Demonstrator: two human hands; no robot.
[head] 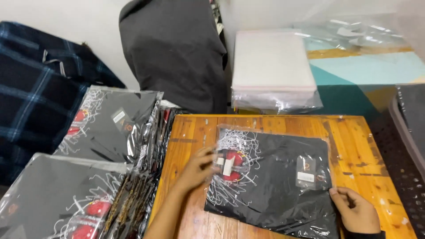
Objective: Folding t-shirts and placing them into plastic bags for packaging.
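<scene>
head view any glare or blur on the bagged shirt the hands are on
Head view: soft glare streaks the clear bag on the black shirt, mostly near its upper edge; left hand slightly motion-blurred, right hand sharper; the stack of clear bags behind looks washed out.

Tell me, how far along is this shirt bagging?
Done: two piles of bagged black shirts and lie left of the wooden table. In hand: one folded black shirt sits in a clear bag on the table; the left hand presses its left edge, the right hand touches its right edge. Left: a stack of empty clear bags waits behind; how many shirts remain is not visible.
</scene>
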